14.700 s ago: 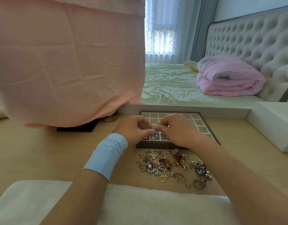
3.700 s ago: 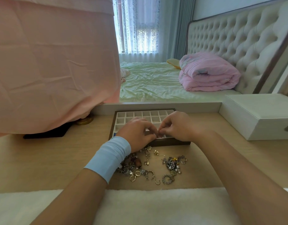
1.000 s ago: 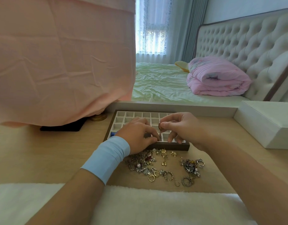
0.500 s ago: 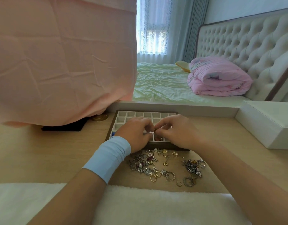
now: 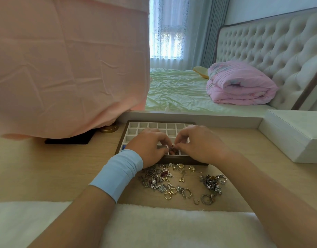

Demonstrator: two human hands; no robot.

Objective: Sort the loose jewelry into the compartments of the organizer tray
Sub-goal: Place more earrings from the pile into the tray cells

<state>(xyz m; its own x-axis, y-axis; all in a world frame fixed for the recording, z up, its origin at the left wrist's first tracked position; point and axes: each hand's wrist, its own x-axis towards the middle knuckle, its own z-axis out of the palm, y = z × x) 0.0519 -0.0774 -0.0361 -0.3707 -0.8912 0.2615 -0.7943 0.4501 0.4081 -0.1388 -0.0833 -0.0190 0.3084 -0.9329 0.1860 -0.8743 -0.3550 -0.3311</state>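
Near edge: white fluffy cloth [image 5: 154, 226] along the front of the table [image 5: 46, 167]. Just past it the loose jewelry [image 5: 164, 179] lies unsorted on the wood. The main heap is under our left wrist, with a smaller cluster [image 5: 213, 182] to the right and gold rings [image 5: 170, 193] at the near fringe. By our read most of the sort is not yet done.

Both hands are over the front row of the organizer tray [image 5: 136, 124].
- Right hand [image 5: 202, 144]: thumb and forefinger closed tight on a small reddish piece [image 5: 172, 146].
- Left hand [image 5: 148, 147], blue wristband [image 5: 116, 174]: fingers curled in, tips meeting the same piece. It looks like a shared pinch; we can't tell how much the left carries.
- The piece sits just above a front-row cell that already has something in it.

Risks:
- Cells are small and packed close. A sloppy release puts the piece in the neighbouring cell, or over the front wall into the heap.
- If it's hooked or tangled, pulling it apart could flick it away.
- Our left wrist hangs over the heap. Dragging back could sweep pieces into the cloth, where small ones would hide.

Farther out: pink cloth [image 5: 64, 68] draped at left, white box [image 5: 293, 136] at right.
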